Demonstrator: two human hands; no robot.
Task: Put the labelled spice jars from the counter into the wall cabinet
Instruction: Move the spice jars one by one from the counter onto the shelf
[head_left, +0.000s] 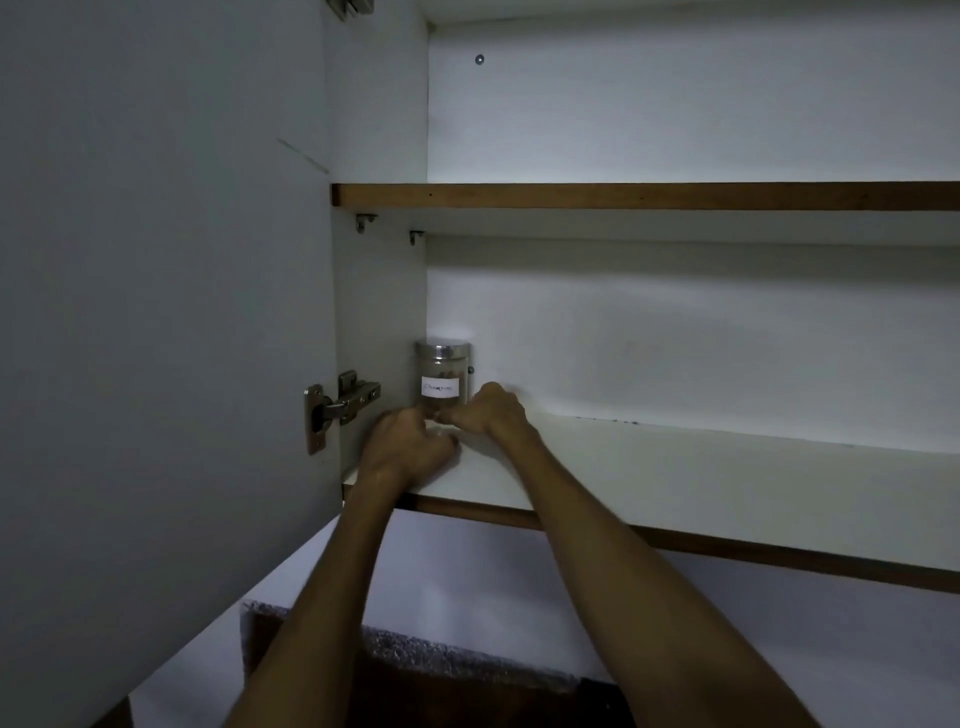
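Head view: spice jar standing upright in lower shelf back-left corner; left hand and right hand curling at its base, grip unclear.

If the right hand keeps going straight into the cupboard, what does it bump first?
Probably the spice jar. The right hand points toward the back left corner of the lower shelf, where the jar stands right ahead, though depth is hard to judge.

Probably kitchen: wall cabinet, counter.

Both hands raised, fingers seemingly curled.
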